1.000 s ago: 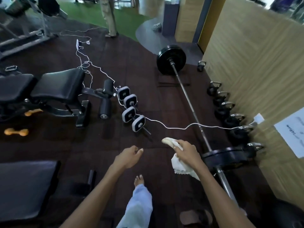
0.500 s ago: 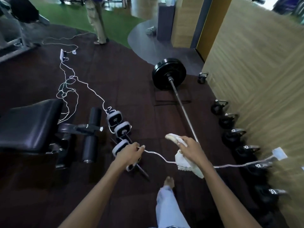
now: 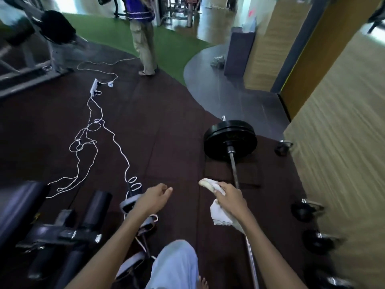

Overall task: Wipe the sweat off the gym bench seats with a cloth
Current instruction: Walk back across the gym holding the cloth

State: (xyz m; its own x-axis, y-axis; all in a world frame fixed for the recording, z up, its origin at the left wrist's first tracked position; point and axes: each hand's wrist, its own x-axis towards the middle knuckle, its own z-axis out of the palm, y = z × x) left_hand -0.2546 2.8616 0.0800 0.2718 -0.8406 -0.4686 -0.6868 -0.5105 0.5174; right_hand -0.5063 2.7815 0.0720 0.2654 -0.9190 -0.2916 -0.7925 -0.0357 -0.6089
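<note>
We are in a gym with a dark floor (image 3: 170,130), a wood wall (image 3: 341,130) on the right and a green mat (image 3: 166,40) far ahead, where another person (image 3: 143,36) stands. Our right hand (image 3: 230,198) is closed around a white cloth (image 3: 219,214); one end pokes out past the fingers and the rest hangs down below the hand. Our left hand (image 3: 155,198) is loose and half curled, with nothing in it. A bench (image 3: 18,207) with a black seat is low on the left, well apart from the cloth, with its black rollers (image 3: 91,217) just beside our left arm. A white cord (image 3: 116,142) snakes over the floor to some small white pads (image 3: 130,202) under our left hand. A barbell (image 3: 233,159) lies on the floor by our right hand, and kettlebells (image 3: 306,209) sit in a row along the wall. We think we are between seats right now, walking with the cloth and not wiping yet. Next we need to find a seat, bring the cloth down flat on it and rub. We should step over the cord and the bar so we do not trip
</note>
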